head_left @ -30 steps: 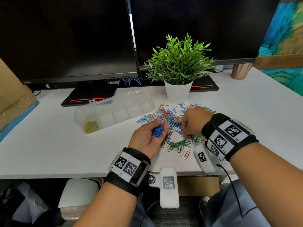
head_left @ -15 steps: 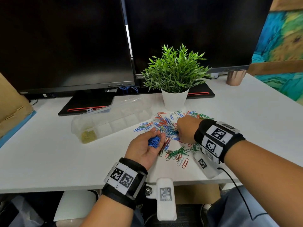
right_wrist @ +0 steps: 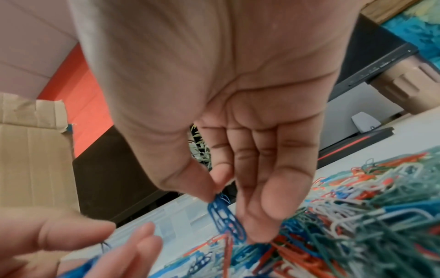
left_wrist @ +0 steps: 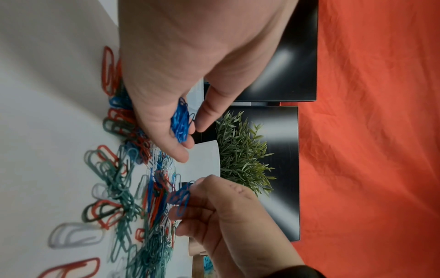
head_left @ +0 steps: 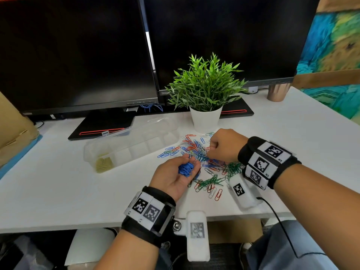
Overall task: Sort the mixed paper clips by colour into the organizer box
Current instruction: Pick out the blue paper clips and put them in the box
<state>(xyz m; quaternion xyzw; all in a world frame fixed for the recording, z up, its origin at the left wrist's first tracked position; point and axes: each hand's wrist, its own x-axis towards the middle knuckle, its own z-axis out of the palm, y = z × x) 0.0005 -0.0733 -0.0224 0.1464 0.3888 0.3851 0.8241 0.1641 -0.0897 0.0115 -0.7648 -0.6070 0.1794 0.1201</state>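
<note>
A mixed pile of paper clips point(head_left: 206, 168) in red, blue, green and white lies on the white desk point(head_left: 58, 191). My left hand point(head_left: 175, 176) is cupped palm-up at the pile's left edge and holds a bunch of blue clips point(head_left: 185, 169) point(left_wrist: 181, 120). My right hand point(head_left: 224, 147) hovers over the pile and pinches a few blue clips point(right_wrist: 226, 220) point(left_wrist: 181, 197) between thumb and fingers. The clear organizer box point(head_left: 128, 147) lies open left of the pile, with yellow clips point(head_left: 104, 164) in its left end compartment.
A potted green plant point(head_left: 204, 94) in a white pot stands just behind the pile. Two dark monitors point(head_left: 78, 55) line the back of the desk. A cardboard box point(head_left: 11, 129) is at the far left, a copper cup point(head_left: 277, 93) at the back right.
My right hand has lifted a few blue clips out of the pile and moved slightly towards my left hand. The left hand keeps its blue bunch in roughly the same place.
</note>
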